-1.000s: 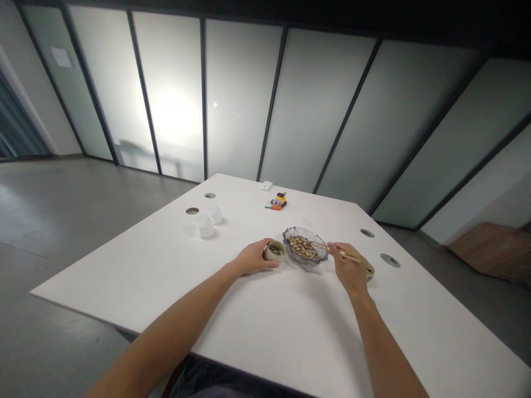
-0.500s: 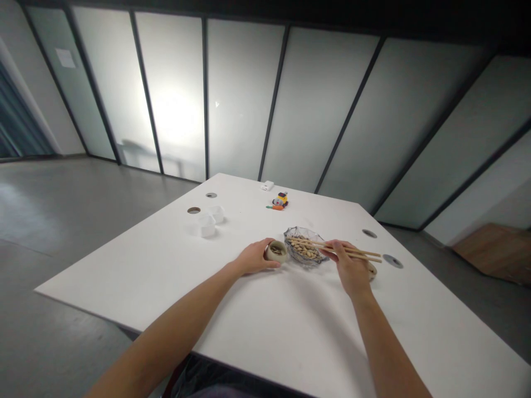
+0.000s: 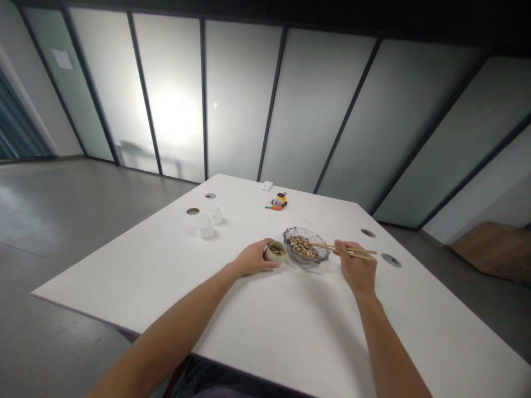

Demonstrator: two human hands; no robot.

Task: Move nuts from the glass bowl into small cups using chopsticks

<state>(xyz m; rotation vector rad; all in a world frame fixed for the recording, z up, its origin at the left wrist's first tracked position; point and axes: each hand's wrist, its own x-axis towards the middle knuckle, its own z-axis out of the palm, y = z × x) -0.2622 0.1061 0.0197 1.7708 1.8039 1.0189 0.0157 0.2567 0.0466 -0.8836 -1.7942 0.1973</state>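
Observation:
My left hand is curled around a small pale cup that stands upright and has a few light-brown seeds or nuts inside. Just right of the cup is a clear, faceted glass bowl with many brown seeds or nuts in it. A pair of wooden chopsticks is gripped in my right hand, at the bowl's right side. Their tips point left over the bowl's contents; whether anything sits between them is too small to tell.
Two clear plastic containers stand at the left. Toward the back are a toy vehicle, a toy carrot and a small white box. Round cable holes are set in the white table.
My right hand has shifted right, drawing the chopstick tips from the bowl's left part toward its right. It now covers a round object that showed behind it. My left hand stays on the cup.

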